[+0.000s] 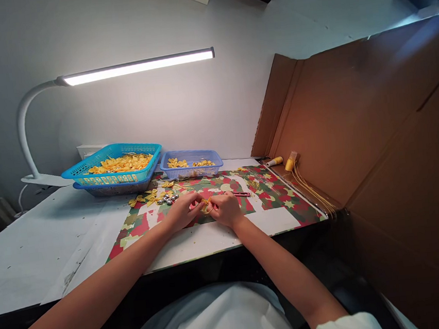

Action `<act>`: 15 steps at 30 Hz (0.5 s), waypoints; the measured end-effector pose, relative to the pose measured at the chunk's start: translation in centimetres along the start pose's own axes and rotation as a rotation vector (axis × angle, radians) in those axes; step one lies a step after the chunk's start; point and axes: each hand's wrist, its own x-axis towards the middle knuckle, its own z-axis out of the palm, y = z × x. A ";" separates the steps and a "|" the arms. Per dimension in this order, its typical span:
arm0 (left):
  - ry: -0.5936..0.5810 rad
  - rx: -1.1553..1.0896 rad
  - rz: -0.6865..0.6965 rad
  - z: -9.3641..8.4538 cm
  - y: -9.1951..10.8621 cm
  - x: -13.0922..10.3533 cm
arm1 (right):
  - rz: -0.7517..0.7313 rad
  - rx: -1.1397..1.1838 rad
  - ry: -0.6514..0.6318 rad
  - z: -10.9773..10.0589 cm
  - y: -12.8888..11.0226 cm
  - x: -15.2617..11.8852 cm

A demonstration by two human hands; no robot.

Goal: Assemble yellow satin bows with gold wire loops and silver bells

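Note:
My left hand and my right hand meet over the front of the patterned mat, fingertips pinched together. Between them is a small yellow ribbon bow, mostly covered by the fingers, with a thin golden loop below it. Both hands are closed on it. Just left of my left hand lie several silver bells and loose yellow bows. A red-handled tool, perhaps a small cutter, lies beyond my right hand.
At the back left, a turquoise basket of yellow bows is stacked on another basket. A smaller blue basket holds more yellow pieces. A lamp arches above. Cardboard walls the right side, beside golden cords and a yellow spool.

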 end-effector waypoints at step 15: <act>0.014 -0.015 0.005 0.0 -0.5 0.1 | -0.001 -0.068 -0.069 -0.3 -0.7 0.1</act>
